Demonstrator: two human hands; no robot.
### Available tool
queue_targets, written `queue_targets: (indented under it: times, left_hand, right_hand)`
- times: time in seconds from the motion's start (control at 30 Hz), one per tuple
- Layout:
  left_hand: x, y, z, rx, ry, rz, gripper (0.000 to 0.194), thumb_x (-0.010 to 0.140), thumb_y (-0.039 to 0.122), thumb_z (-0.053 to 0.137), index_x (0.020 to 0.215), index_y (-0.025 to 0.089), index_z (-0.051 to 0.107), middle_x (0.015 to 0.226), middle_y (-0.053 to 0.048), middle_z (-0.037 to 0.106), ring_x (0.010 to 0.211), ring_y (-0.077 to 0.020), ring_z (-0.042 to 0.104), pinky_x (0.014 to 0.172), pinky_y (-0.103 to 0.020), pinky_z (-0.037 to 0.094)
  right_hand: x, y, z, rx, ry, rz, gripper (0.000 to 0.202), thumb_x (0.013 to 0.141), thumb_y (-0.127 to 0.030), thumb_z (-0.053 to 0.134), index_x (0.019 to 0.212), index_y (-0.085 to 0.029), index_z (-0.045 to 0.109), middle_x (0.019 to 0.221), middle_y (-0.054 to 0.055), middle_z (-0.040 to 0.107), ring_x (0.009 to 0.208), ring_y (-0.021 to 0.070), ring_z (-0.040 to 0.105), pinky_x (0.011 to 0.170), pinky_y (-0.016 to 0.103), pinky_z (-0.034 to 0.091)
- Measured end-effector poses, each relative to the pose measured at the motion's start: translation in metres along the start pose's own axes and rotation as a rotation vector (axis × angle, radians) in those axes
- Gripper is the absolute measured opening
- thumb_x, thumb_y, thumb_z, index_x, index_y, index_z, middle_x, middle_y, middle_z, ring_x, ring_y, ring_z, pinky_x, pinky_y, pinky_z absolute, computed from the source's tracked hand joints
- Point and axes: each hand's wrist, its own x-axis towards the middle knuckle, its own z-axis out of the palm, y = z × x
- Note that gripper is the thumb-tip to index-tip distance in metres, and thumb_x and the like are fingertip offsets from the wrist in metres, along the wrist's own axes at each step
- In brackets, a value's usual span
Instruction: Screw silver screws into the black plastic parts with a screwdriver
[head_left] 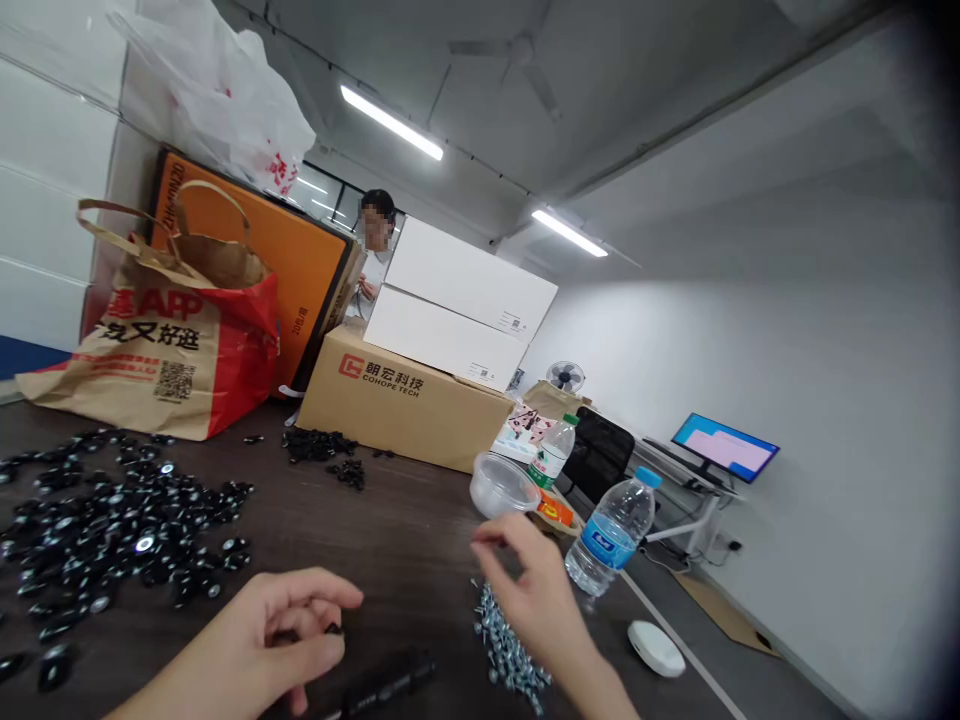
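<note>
My left hand (pixel 289 630) is at the lower left-centre with fingers curled, a small black part (pixel 334 629) held between them. Just right of it lies a black cylindrical tool (pixel 390 682), probably a screwdriver, partly cut off by the lower edge. My right hand (pixel 529 590) hovers over a heap of small silver screws (pixel 506 645), thumb and forefinger tips pinched together. Whatever that pinch holds is too small to make out. A large spread of shiny black round parts (pixel 127 520) covers the left of the dark table (pixel 390 545).
Smaller black parts (pixel 322 445) lie before a cardboard box (pixel 405 410) topped by white boxes (pixel 457 300). A paper bag (pixel 172 340) stands left. Rightward are a plastic tub (pixel 502 485), water bottles (pixel 611 535) and a white round case (pixel 656 648). A person (pixel 373 250) is behind.
</note>
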Motion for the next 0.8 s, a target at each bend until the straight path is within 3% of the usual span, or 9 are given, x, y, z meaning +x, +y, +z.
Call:
queue_targets:
  times: [0.13, 0.23, 0.47, 0.63, 0.7, 0.8]
  left_hand:
    - [0.013, -0.014, -0.012, 0.039, -0.027, 0.036, 0.029, 0.072, 0.045, 0.079, 0.089, 0.021, 0.081, 0.065, 0.0, 0.058, 0.065, -0.0199, 0.061, 0.048, -0.024, 0.051]
    - [0.017, -0.012, -0.015, 0.022, -0.045, -0.01, 0.029, 0.069, 0.044, 0.083, 0.083, 0.02, 0.078, 0.063, -0.001, 0.062, 0.063, -0.0187, 0.06, 0.047, -0.023, 0.051]
    - [0.013, 0.009, -0.011, -0.077, -0.08, -0.128, 0.036, 0.058, 0.04, 0.091, 0.079, 0.015, 0.076, 0.08, -0.011, 0.079, 0.07, -0.0229, 0.069, 0.047, -0.023, 0.052]
    - [0.013, 0.017, -0.012, -0.065, -0.057, -0.029, 0.027, 0.06, 0.035, 0.09, 0.075, 0.016, 0.078, 0.063, -0.002, 0.071, 0.05, -0.0129, 0.058, 0.041, -0.022, 0.05]
    - [0.013, 0.02, -0.013, -0.092, -0.059, -0.025, 0.027, 0.061, 0.034, 0.09, 0.074, 0.015, 0.076, 0.055, 0.002, 0.065, 0.048, -0.0128, 0.056, 0.038, -0.021, 0.049]
    - [0.011, 0.024, -0.013, -0.139, -0.09, -0.035, 0.028, 0.064, 0.032, 0.089, 0.072, 0.014, 0.07, 0.056, 0.0, 0.068, 0.054, -0.0157, 0.063, 0.043, -0.023, 0.052]
  right_hand:
    - [0.003, 0.075, -0.02, -0.082, -0.099, 0.185, 0.012, 0.083, -0.02, 0.058, 0.08, -0.018, 0.069, 0.074, 0.007, 0.069, 0.07, 0.0235, 0.063, 0.064, 0.034, 0.046]
    - [-0.004, 0.103, -0.023, -0.121, -0.225, 0.266, 0.006, 0.073, -0.017, 0.065, 0.074, -0.018, 0.071, 0.067, 0.003, 0.067, 0.064, 0.0208, 0.061, 0.058, 0.03, 0.043]
    - [-0.012, 0.111, -0.02, -0.145, -0.339, 0.351, 0.005, 0.071, -0.022, 0.071, 0.075, -0.019, 0.072, 0.071, 0.001, 0.068, 0.068, 0.0185, 0.061, 0.059, 0.026, 0.04]
    - [-0.012, 0.115, -0.015, -0.121, -0.381, 0.381, 0.006, 0.075, -0.019, 0.066, 0.072, -0.017, 0.07, 0.062, 0.0, 0.065, 0.059, 0.0159, 0.058, 0.053, 0.026, 0.037]
    - [-0.012, 0.116, -0.013, -0.115, -0.383, 0.384, 0.008, 0.076, -0.019, 0.066, 0.07, -0.016, 0.07, 0.061, 0.0, 0.065, 0.058, 0.0159, 0.058, 0.053, 0.026, 0.037]
    - [-0.01, 0.116, -0.012, -0.108, -0.368, 0.37, 0.009, 0.076, -0.019, 0.065, 0.067, -0.017, 0.069, 0.061, 0.001, 0.067, 0.059, 0.0172, 0.059, 0.054, 0.027, 0.038]
